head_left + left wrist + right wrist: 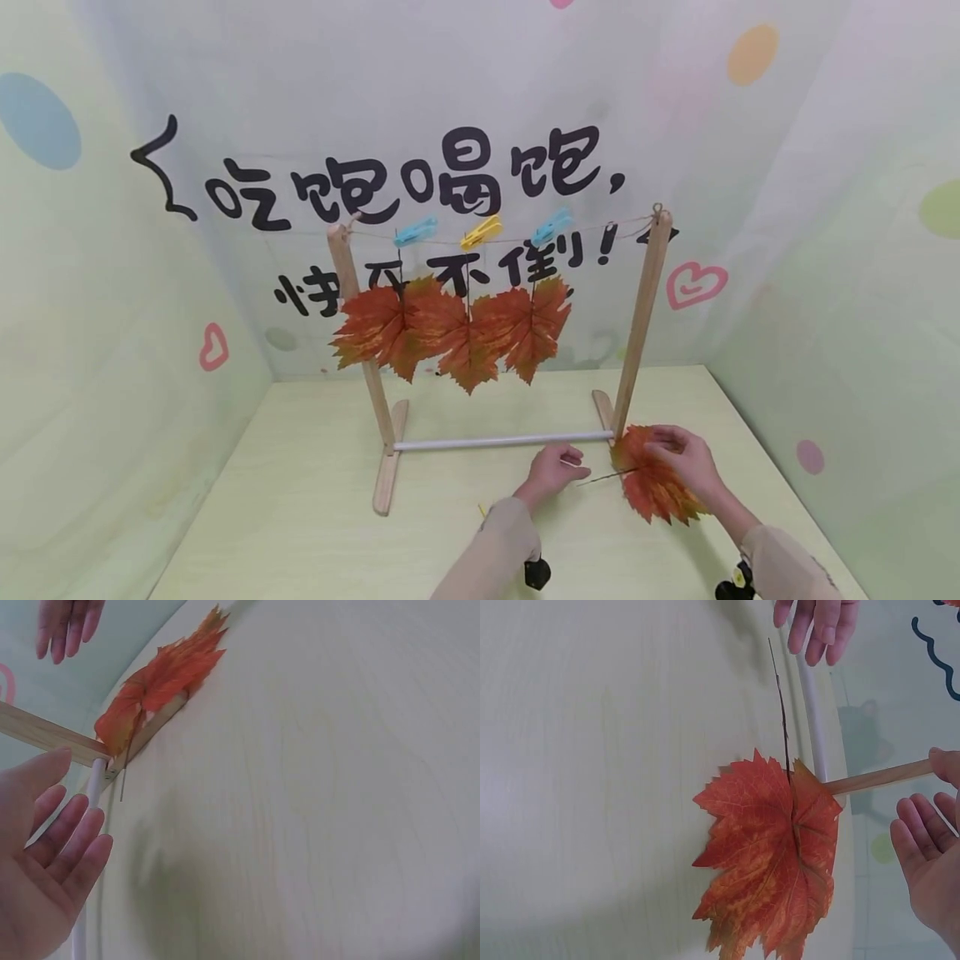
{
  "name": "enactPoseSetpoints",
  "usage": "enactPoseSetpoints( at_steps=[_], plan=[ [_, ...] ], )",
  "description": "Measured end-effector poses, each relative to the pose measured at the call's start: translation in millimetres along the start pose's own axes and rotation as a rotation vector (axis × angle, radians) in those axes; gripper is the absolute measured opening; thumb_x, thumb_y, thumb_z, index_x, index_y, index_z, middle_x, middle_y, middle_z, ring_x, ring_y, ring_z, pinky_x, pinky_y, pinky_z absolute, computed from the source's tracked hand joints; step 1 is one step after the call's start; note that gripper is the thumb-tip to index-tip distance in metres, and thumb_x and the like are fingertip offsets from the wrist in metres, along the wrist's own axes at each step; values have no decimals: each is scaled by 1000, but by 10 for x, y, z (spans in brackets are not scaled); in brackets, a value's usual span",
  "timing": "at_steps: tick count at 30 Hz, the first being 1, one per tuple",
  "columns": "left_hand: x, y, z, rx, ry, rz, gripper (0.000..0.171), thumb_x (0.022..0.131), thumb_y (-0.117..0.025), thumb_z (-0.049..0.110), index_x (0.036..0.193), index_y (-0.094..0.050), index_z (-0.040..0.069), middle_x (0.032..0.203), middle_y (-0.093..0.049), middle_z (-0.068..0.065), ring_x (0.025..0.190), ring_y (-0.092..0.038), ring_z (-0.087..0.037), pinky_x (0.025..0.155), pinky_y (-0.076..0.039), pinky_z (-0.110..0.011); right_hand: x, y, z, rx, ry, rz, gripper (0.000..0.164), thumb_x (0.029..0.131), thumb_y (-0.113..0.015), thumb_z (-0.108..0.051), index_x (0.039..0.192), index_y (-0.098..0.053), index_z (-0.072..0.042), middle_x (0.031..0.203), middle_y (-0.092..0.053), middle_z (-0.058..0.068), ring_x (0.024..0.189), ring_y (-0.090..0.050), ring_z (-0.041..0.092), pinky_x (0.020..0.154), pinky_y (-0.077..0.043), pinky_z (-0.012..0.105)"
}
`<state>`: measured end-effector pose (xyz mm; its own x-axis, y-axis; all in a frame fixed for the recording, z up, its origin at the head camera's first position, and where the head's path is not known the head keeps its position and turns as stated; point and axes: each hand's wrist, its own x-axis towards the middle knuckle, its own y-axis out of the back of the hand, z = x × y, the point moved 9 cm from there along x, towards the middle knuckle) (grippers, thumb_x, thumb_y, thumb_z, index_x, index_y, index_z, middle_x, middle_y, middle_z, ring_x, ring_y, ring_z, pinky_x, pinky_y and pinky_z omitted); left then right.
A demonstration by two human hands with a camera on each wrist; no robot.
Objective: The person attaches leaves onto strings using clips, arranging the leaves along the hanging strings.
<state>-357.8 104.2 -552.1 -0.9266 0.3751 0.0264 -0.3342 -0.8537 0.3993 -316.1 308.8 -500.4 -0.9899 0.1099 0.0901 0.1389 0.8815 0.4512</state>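
Note:
A loose red-orange artificial maple leaf (660,493) lies at the right foot of a wooden frame, its thin dark stem (784,720) pointing left. Over this leaf hovers my right hand (693,462), its fingers loosely bent; the right wrist view shows a gap between hand and leaf. My left hand (553,475) is just left of the stem's tip, palm turned and fingers relaxed, holding nothing. Three similar leaves (468,337) hang by their stems from a twine line (592,230), under two blue clothespins (552,227) and a yellow clothespin (481,232).
The frame has a left post (352,283), a right post (643,312) and a white crossbar (502,441) low between them. Its left foot (386,487) rests on the pale table (300,500). A small yellow thing (482,510) shows partly behind my left sleeve. Printed cloth walls surround the table.

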Motion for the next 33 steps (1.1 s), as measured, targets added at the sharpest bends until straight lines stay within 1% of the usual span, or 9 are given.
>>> enactPoseSetpoints(
  at_steps=[4, 8, 11, 14, 19, 21, 23, 29, 33],
  plan=[
    [-58, -99, -74, 23, 8, -38, 25, 78, -70, 11, 97, -65, -3, 85, -67, -8, 77, -63, -15, 63, -48, -20, -16, -34, 4, 10, 6, 6, 42, 86, -63, -17, 119, -52, 7, 107, -60, 22, 90, -60, 16, 76, -51, 21],
    [-117, -188, -95, 36, -8, -84, 23, 81, -65, 8, 99, -63, -6, 86, -67, -11, 79, -64, -20, 67, -49, -21, -9, -54, 7, 14, 16, 4, 42, 85, -63, -16, 119, -52, 8, 107, -60, 23, 91, -60, 20, 76, -51, 23],
    [-145, -241, -116, 36, -26, -92, 22, 82, -63, 7, 99, -63, -7, 86, -67, -13, 79, -65, -22, 68, -49, -20, -3, -59, 34, 22, 6, 0, 43, 85, -63, -17, 119, -52, 7, 107, -60, 22, 92, -60, 21, 76, -52, 24],
    [-155, -260, -132, 17, -46, -63, 19, 80, -64, 5, 95, -65, -7, 84, -68, -14, 77, -65, -22, 68, -48, -20, 3, -73, 50, 40, -4, -8, 43, 85, -64, -16, 120, -52, 7, 108, -60, 22, 90, -60, 16, 77, -51, 24],
    [-159, -254, -176, 29, -46, 0, 10, 80, -66, 7, 84, -67, -1, 74, -67, -7, 66, -60, -10, 63, -46, -19, 10, -93, 27, 46, 10, -4, 42, 84, -65, -13, 117, -52, 10, 105, -61, 23, 85, -61, 7, 75, -51, 20],
    [-169, -258, -198, 46, -32, 15, 8, 79, -68, 9, 80, -68, 2, 71, -65, -3, 62, -57, -6, 60, -45, -18, 8, -90, 19, 36, 14, 4, 41, 84, -65, -12, 117, -53, 10, 104, -61, 23, 84, -61, 8, 74, -50, 19],
    [-180, -266, -204, 51, -27, 22, 8, 79, -68, 10, 78, -68, 3, 69, -65, -1, 60, -55, -4, 59, -44, -19, 3, -86, 14, 29, 12, 12, 40, 84, -65, -11, 116, -53, 10, 103, -61, 22, 85, -61, 10, 74, -50, 17],
    [-158, -314, -275, 75, -49, 61, 8, 79, -67, 11, 74, -68, 6, 64, -63, 4, 56, -50, 0, 55, -41, -17, -14, -88, 16, 20, 15, 17, 38, 84, -64, -10, 115, -54, 10, 102, -62, 22, 85, -61, 11, 73, -48, 14],
    [-138, -324, -316, 68, -55, 77, 9, 80, -65, 11, 73, -68, 6, 62, -62, 5, 56, -48, 3, 55, -41, -16, -17, -99, 26, 26, 11, 8, 38, 84, -63, -9, 115, -54, 10, 102, -62, 22, 87, -61, 14, 74, -50, 17]
  ],
)
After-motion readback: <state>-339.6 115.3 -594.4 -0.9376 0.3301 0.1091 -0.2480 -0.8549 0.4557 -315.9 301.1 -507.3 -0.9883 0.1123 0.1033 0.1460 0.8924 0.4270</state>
